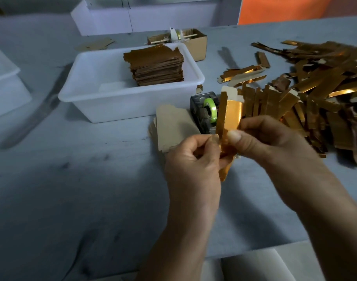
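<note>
Item: one gold foil-faced card strip [228, 120], folded lengthwise, held upright above the middle of the grey table [72, 179].
Left hand [190, 159]: fingers curled, thumb and forefinger pinched the strip's lower left edge.
Right hand [262, 138]: thumb pressed on the strip's face, fingers curled behind, gripping it.
Both forearms came in from the near edge.
Just behind the strip: grey tape dispenser with green roll [204, 110].
Toward the right edge: loose heap of gold strips [315, 92].
Toward the far edge: white plastic tub [120, 106] holding a stack of brown cards [157, 65].
</note>
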The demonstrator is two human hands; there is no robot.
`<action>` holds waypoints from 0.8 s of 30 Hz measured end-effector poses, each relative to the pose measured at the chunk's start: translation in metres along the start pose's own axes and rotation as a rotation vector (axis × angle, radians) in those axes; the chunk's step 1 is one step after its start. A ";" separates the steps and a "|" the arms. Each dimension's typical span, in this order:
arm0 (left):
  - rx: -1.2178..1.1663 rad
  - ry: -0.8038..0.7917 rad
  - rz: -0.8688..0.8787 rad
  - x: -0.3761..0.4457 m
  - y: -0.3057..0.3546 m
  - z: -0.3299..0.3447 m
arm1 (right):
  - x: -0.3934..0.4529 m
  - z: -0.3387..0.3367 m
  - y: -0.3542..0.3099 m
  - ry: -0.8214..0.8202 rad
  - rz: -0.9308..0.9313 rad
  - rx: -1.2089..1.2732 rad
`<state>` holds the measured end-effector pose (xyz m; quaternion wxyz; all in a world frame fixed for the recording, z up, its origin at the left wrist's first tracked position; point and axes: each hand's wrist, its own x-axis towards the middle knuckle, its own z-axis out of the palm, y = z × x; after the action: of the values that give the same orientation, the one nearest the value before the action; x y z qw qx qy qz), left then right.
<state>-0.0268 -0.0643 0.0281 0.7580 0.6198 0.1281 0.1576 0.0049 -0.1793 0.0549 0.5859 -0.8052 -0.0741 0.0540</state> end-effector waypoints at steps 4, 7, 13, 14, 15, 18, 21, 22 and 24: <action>0.056 -0.019 0.012 -0.002 0.001 -0.005 | 0.003 0.015 0.002 -0.009 -0.010 0.073; 0.005 -0.026 -0.035 -0.003 0.002 -0.007 | 0.005 0.014 0.004 -0.038 -0.010 0.148; -0.149 -0.074 -0.225 -0.006 0.004 -0.004 | 0.003 0.007 0.012 -0.063 -0.042 0.177; -0.178 -0.068 -0.249 -0.004 0.004 -0.005 | 0.002 0.006 0.013 -0.062 -0.046 0.176; -0.214 -0.056 -0.278 -0.003 0.004 -0.006 | 0.001 0.005 0.014 -0.066 -0.049 0.174; -0.285 -0.081 -0.353 0.001 0.005 -0.011 | 0.000 0.002 0.016 -0.087 -0.043 0.197; -0.245 -0.145 -0.315 -0.001 0.004 -0.011 | -0.001 0.001 0.018 -0.083 -0.040 0.213; -0.221 -0.154 -0.296 -0.002 0.004 -0.011 | -0.002 0.002 0.019 -0.074 -0.045 0.220; -0.143 -0.179 -0.255 -0.004 0.003 -0.010 | -0.003 0.002 0.020 -0.049 -0.049 0.229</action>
<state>-0.0342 -0.0562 0.0289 0.8223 0.5546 0.1264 0.0129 0.0030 -0.1839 0.0348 0.6731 -0.7295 -0.1012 0.0673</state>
